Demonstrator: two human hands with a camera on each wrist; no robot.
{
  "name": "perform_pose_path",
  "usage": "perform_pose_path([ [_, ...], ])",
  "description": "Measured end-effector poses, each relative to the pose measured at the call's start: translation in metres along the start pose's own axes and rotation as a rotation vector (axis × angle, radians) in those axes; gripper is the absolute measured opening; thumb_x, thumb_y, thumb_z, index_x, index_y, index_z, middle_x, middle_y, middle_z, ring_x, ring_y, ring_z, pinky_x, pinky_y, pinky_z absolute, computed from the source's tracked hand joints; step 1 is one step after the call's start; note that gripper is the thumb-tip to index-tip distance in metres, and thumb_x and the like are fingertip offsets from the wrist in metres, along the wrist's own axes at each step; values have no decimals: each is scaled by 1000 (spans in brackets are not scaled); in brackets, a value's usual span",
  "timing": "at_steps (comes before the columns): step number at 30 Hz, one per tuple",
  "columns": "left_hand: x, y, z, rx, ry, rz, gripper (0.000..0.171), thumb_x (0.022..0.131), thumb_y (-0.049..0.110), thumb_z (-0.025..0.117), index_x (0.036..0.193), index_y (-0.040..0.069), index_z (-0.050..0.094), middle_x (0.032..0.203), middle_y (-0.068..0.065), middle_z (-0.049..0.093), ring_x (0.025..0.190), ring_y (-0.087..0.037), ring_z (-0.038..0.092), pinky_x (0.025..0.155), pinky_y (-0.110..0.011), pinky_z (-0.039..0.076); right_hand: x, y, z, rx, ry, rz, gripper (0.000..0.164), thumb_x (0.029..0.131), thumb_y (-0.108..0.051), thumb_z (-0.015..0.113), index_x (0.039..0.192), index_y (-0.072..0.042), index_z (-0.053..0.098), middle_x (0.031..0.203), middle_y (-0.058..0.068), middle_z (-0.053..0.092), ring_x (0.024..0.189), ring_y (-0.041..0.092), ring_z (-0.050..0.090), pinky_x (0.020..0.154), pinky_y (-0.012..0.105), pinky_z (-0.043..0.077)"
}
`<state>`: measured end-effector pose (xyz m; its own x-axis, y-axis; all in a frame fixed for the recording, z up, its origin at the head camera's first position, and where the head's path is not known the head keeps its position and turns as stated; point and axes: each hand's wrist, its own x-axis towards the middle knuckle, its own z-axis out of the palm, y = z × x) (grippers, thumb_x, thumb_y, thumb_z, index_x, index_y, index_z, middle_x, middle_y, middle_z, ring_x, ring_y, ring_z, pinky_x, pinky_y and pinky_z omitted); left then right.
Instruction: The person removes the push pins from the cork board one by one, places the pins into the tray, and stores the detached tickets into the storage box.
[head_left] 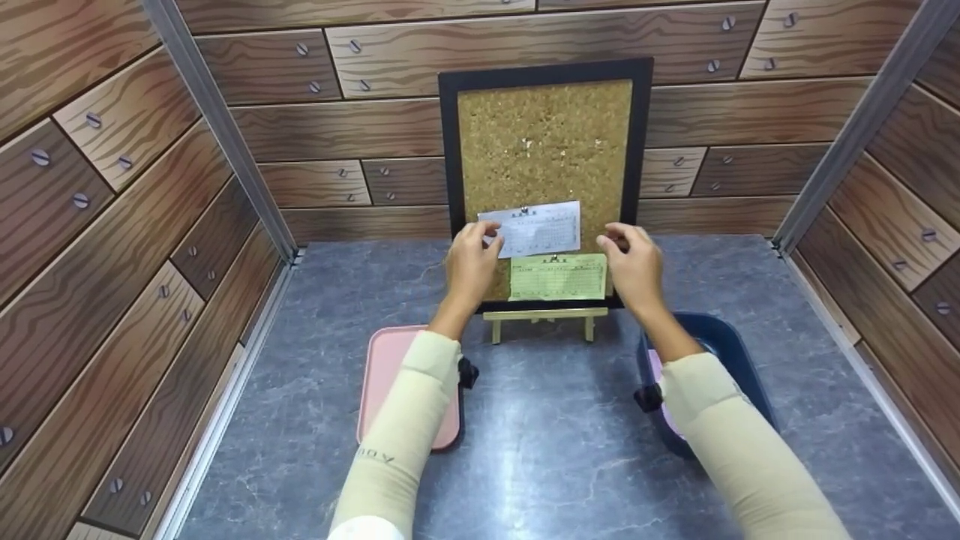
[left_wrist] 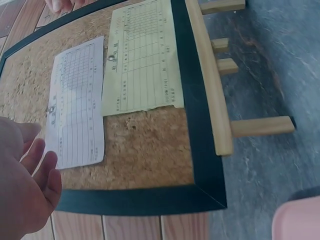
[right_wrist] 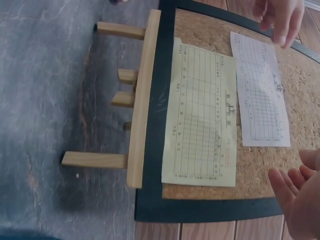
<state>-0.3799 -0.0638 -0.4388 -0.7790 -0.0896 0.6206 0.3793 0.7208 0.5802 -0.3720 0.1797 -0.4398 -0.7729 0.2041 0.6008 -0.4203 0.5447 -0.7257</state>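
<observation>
Left hand (head_left: 472, 261) and right hand (head_left: 636, 264), fingers relaxed and apart, clasp nothing visible. Between them, nearer the left fingertips, a printed white slip (head_left: 541, 229) hangs slightly askew, presumably because one pin (right_wrist: 279, 88) alone bears it. Just below, a pale yellow slip (head_left: 559, 278) is likewise pinned. Behind both hands, the framed corkboard (head_left: 544, 127) rests on a wooden easel (head_left: 544, 314), apparently for upright display.

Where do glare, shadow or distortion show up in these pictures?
Head view: pale glare on the table, print on the white slip too small to read; left wrist view: frame looks slightly bowed; right wrist view: soft shadow near the stand.
</observation>
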Motion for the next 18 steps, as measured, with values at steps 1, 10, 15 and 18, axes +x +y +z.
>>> perform_pose_path([
  [1,2,2,2,3,-2,-3,18,87,19,69,104,14,70,95,2,67,83,-16,63,74,-28,48,1,0,2,2,-1,1,23,85,-10,71,105,1,69,97,14,66,85,23,64,77,30,48],
  [10,18,15,20,94,-24,8,18,89,23,67,106,18,69,95,5,67,85,-11,61,72,-29,48,13,-5,23,-36,-25,32,23,86,-15,71,105,-2,69,98,11,67,88,23,65,82,35,49],
  [15,25,19,29,150,-28,26,16,89,24,66,104,18,69,94,5,66,87,-13,61,73,-30,49,20,-4,32,-93,-40,60,24,87,-19,70,106,-5,70,100,10,67,90,23,64,83,36,47],
  [18,28,20,35,193,-15,42,16,89,25,66,104,18,69,95,5,66,89,-15,62,76,-32,49,22,-1,36,-137,-50,97,25,87,-22,69,107,-7,70,100,7,66,89,22,63,81,37,46],
])
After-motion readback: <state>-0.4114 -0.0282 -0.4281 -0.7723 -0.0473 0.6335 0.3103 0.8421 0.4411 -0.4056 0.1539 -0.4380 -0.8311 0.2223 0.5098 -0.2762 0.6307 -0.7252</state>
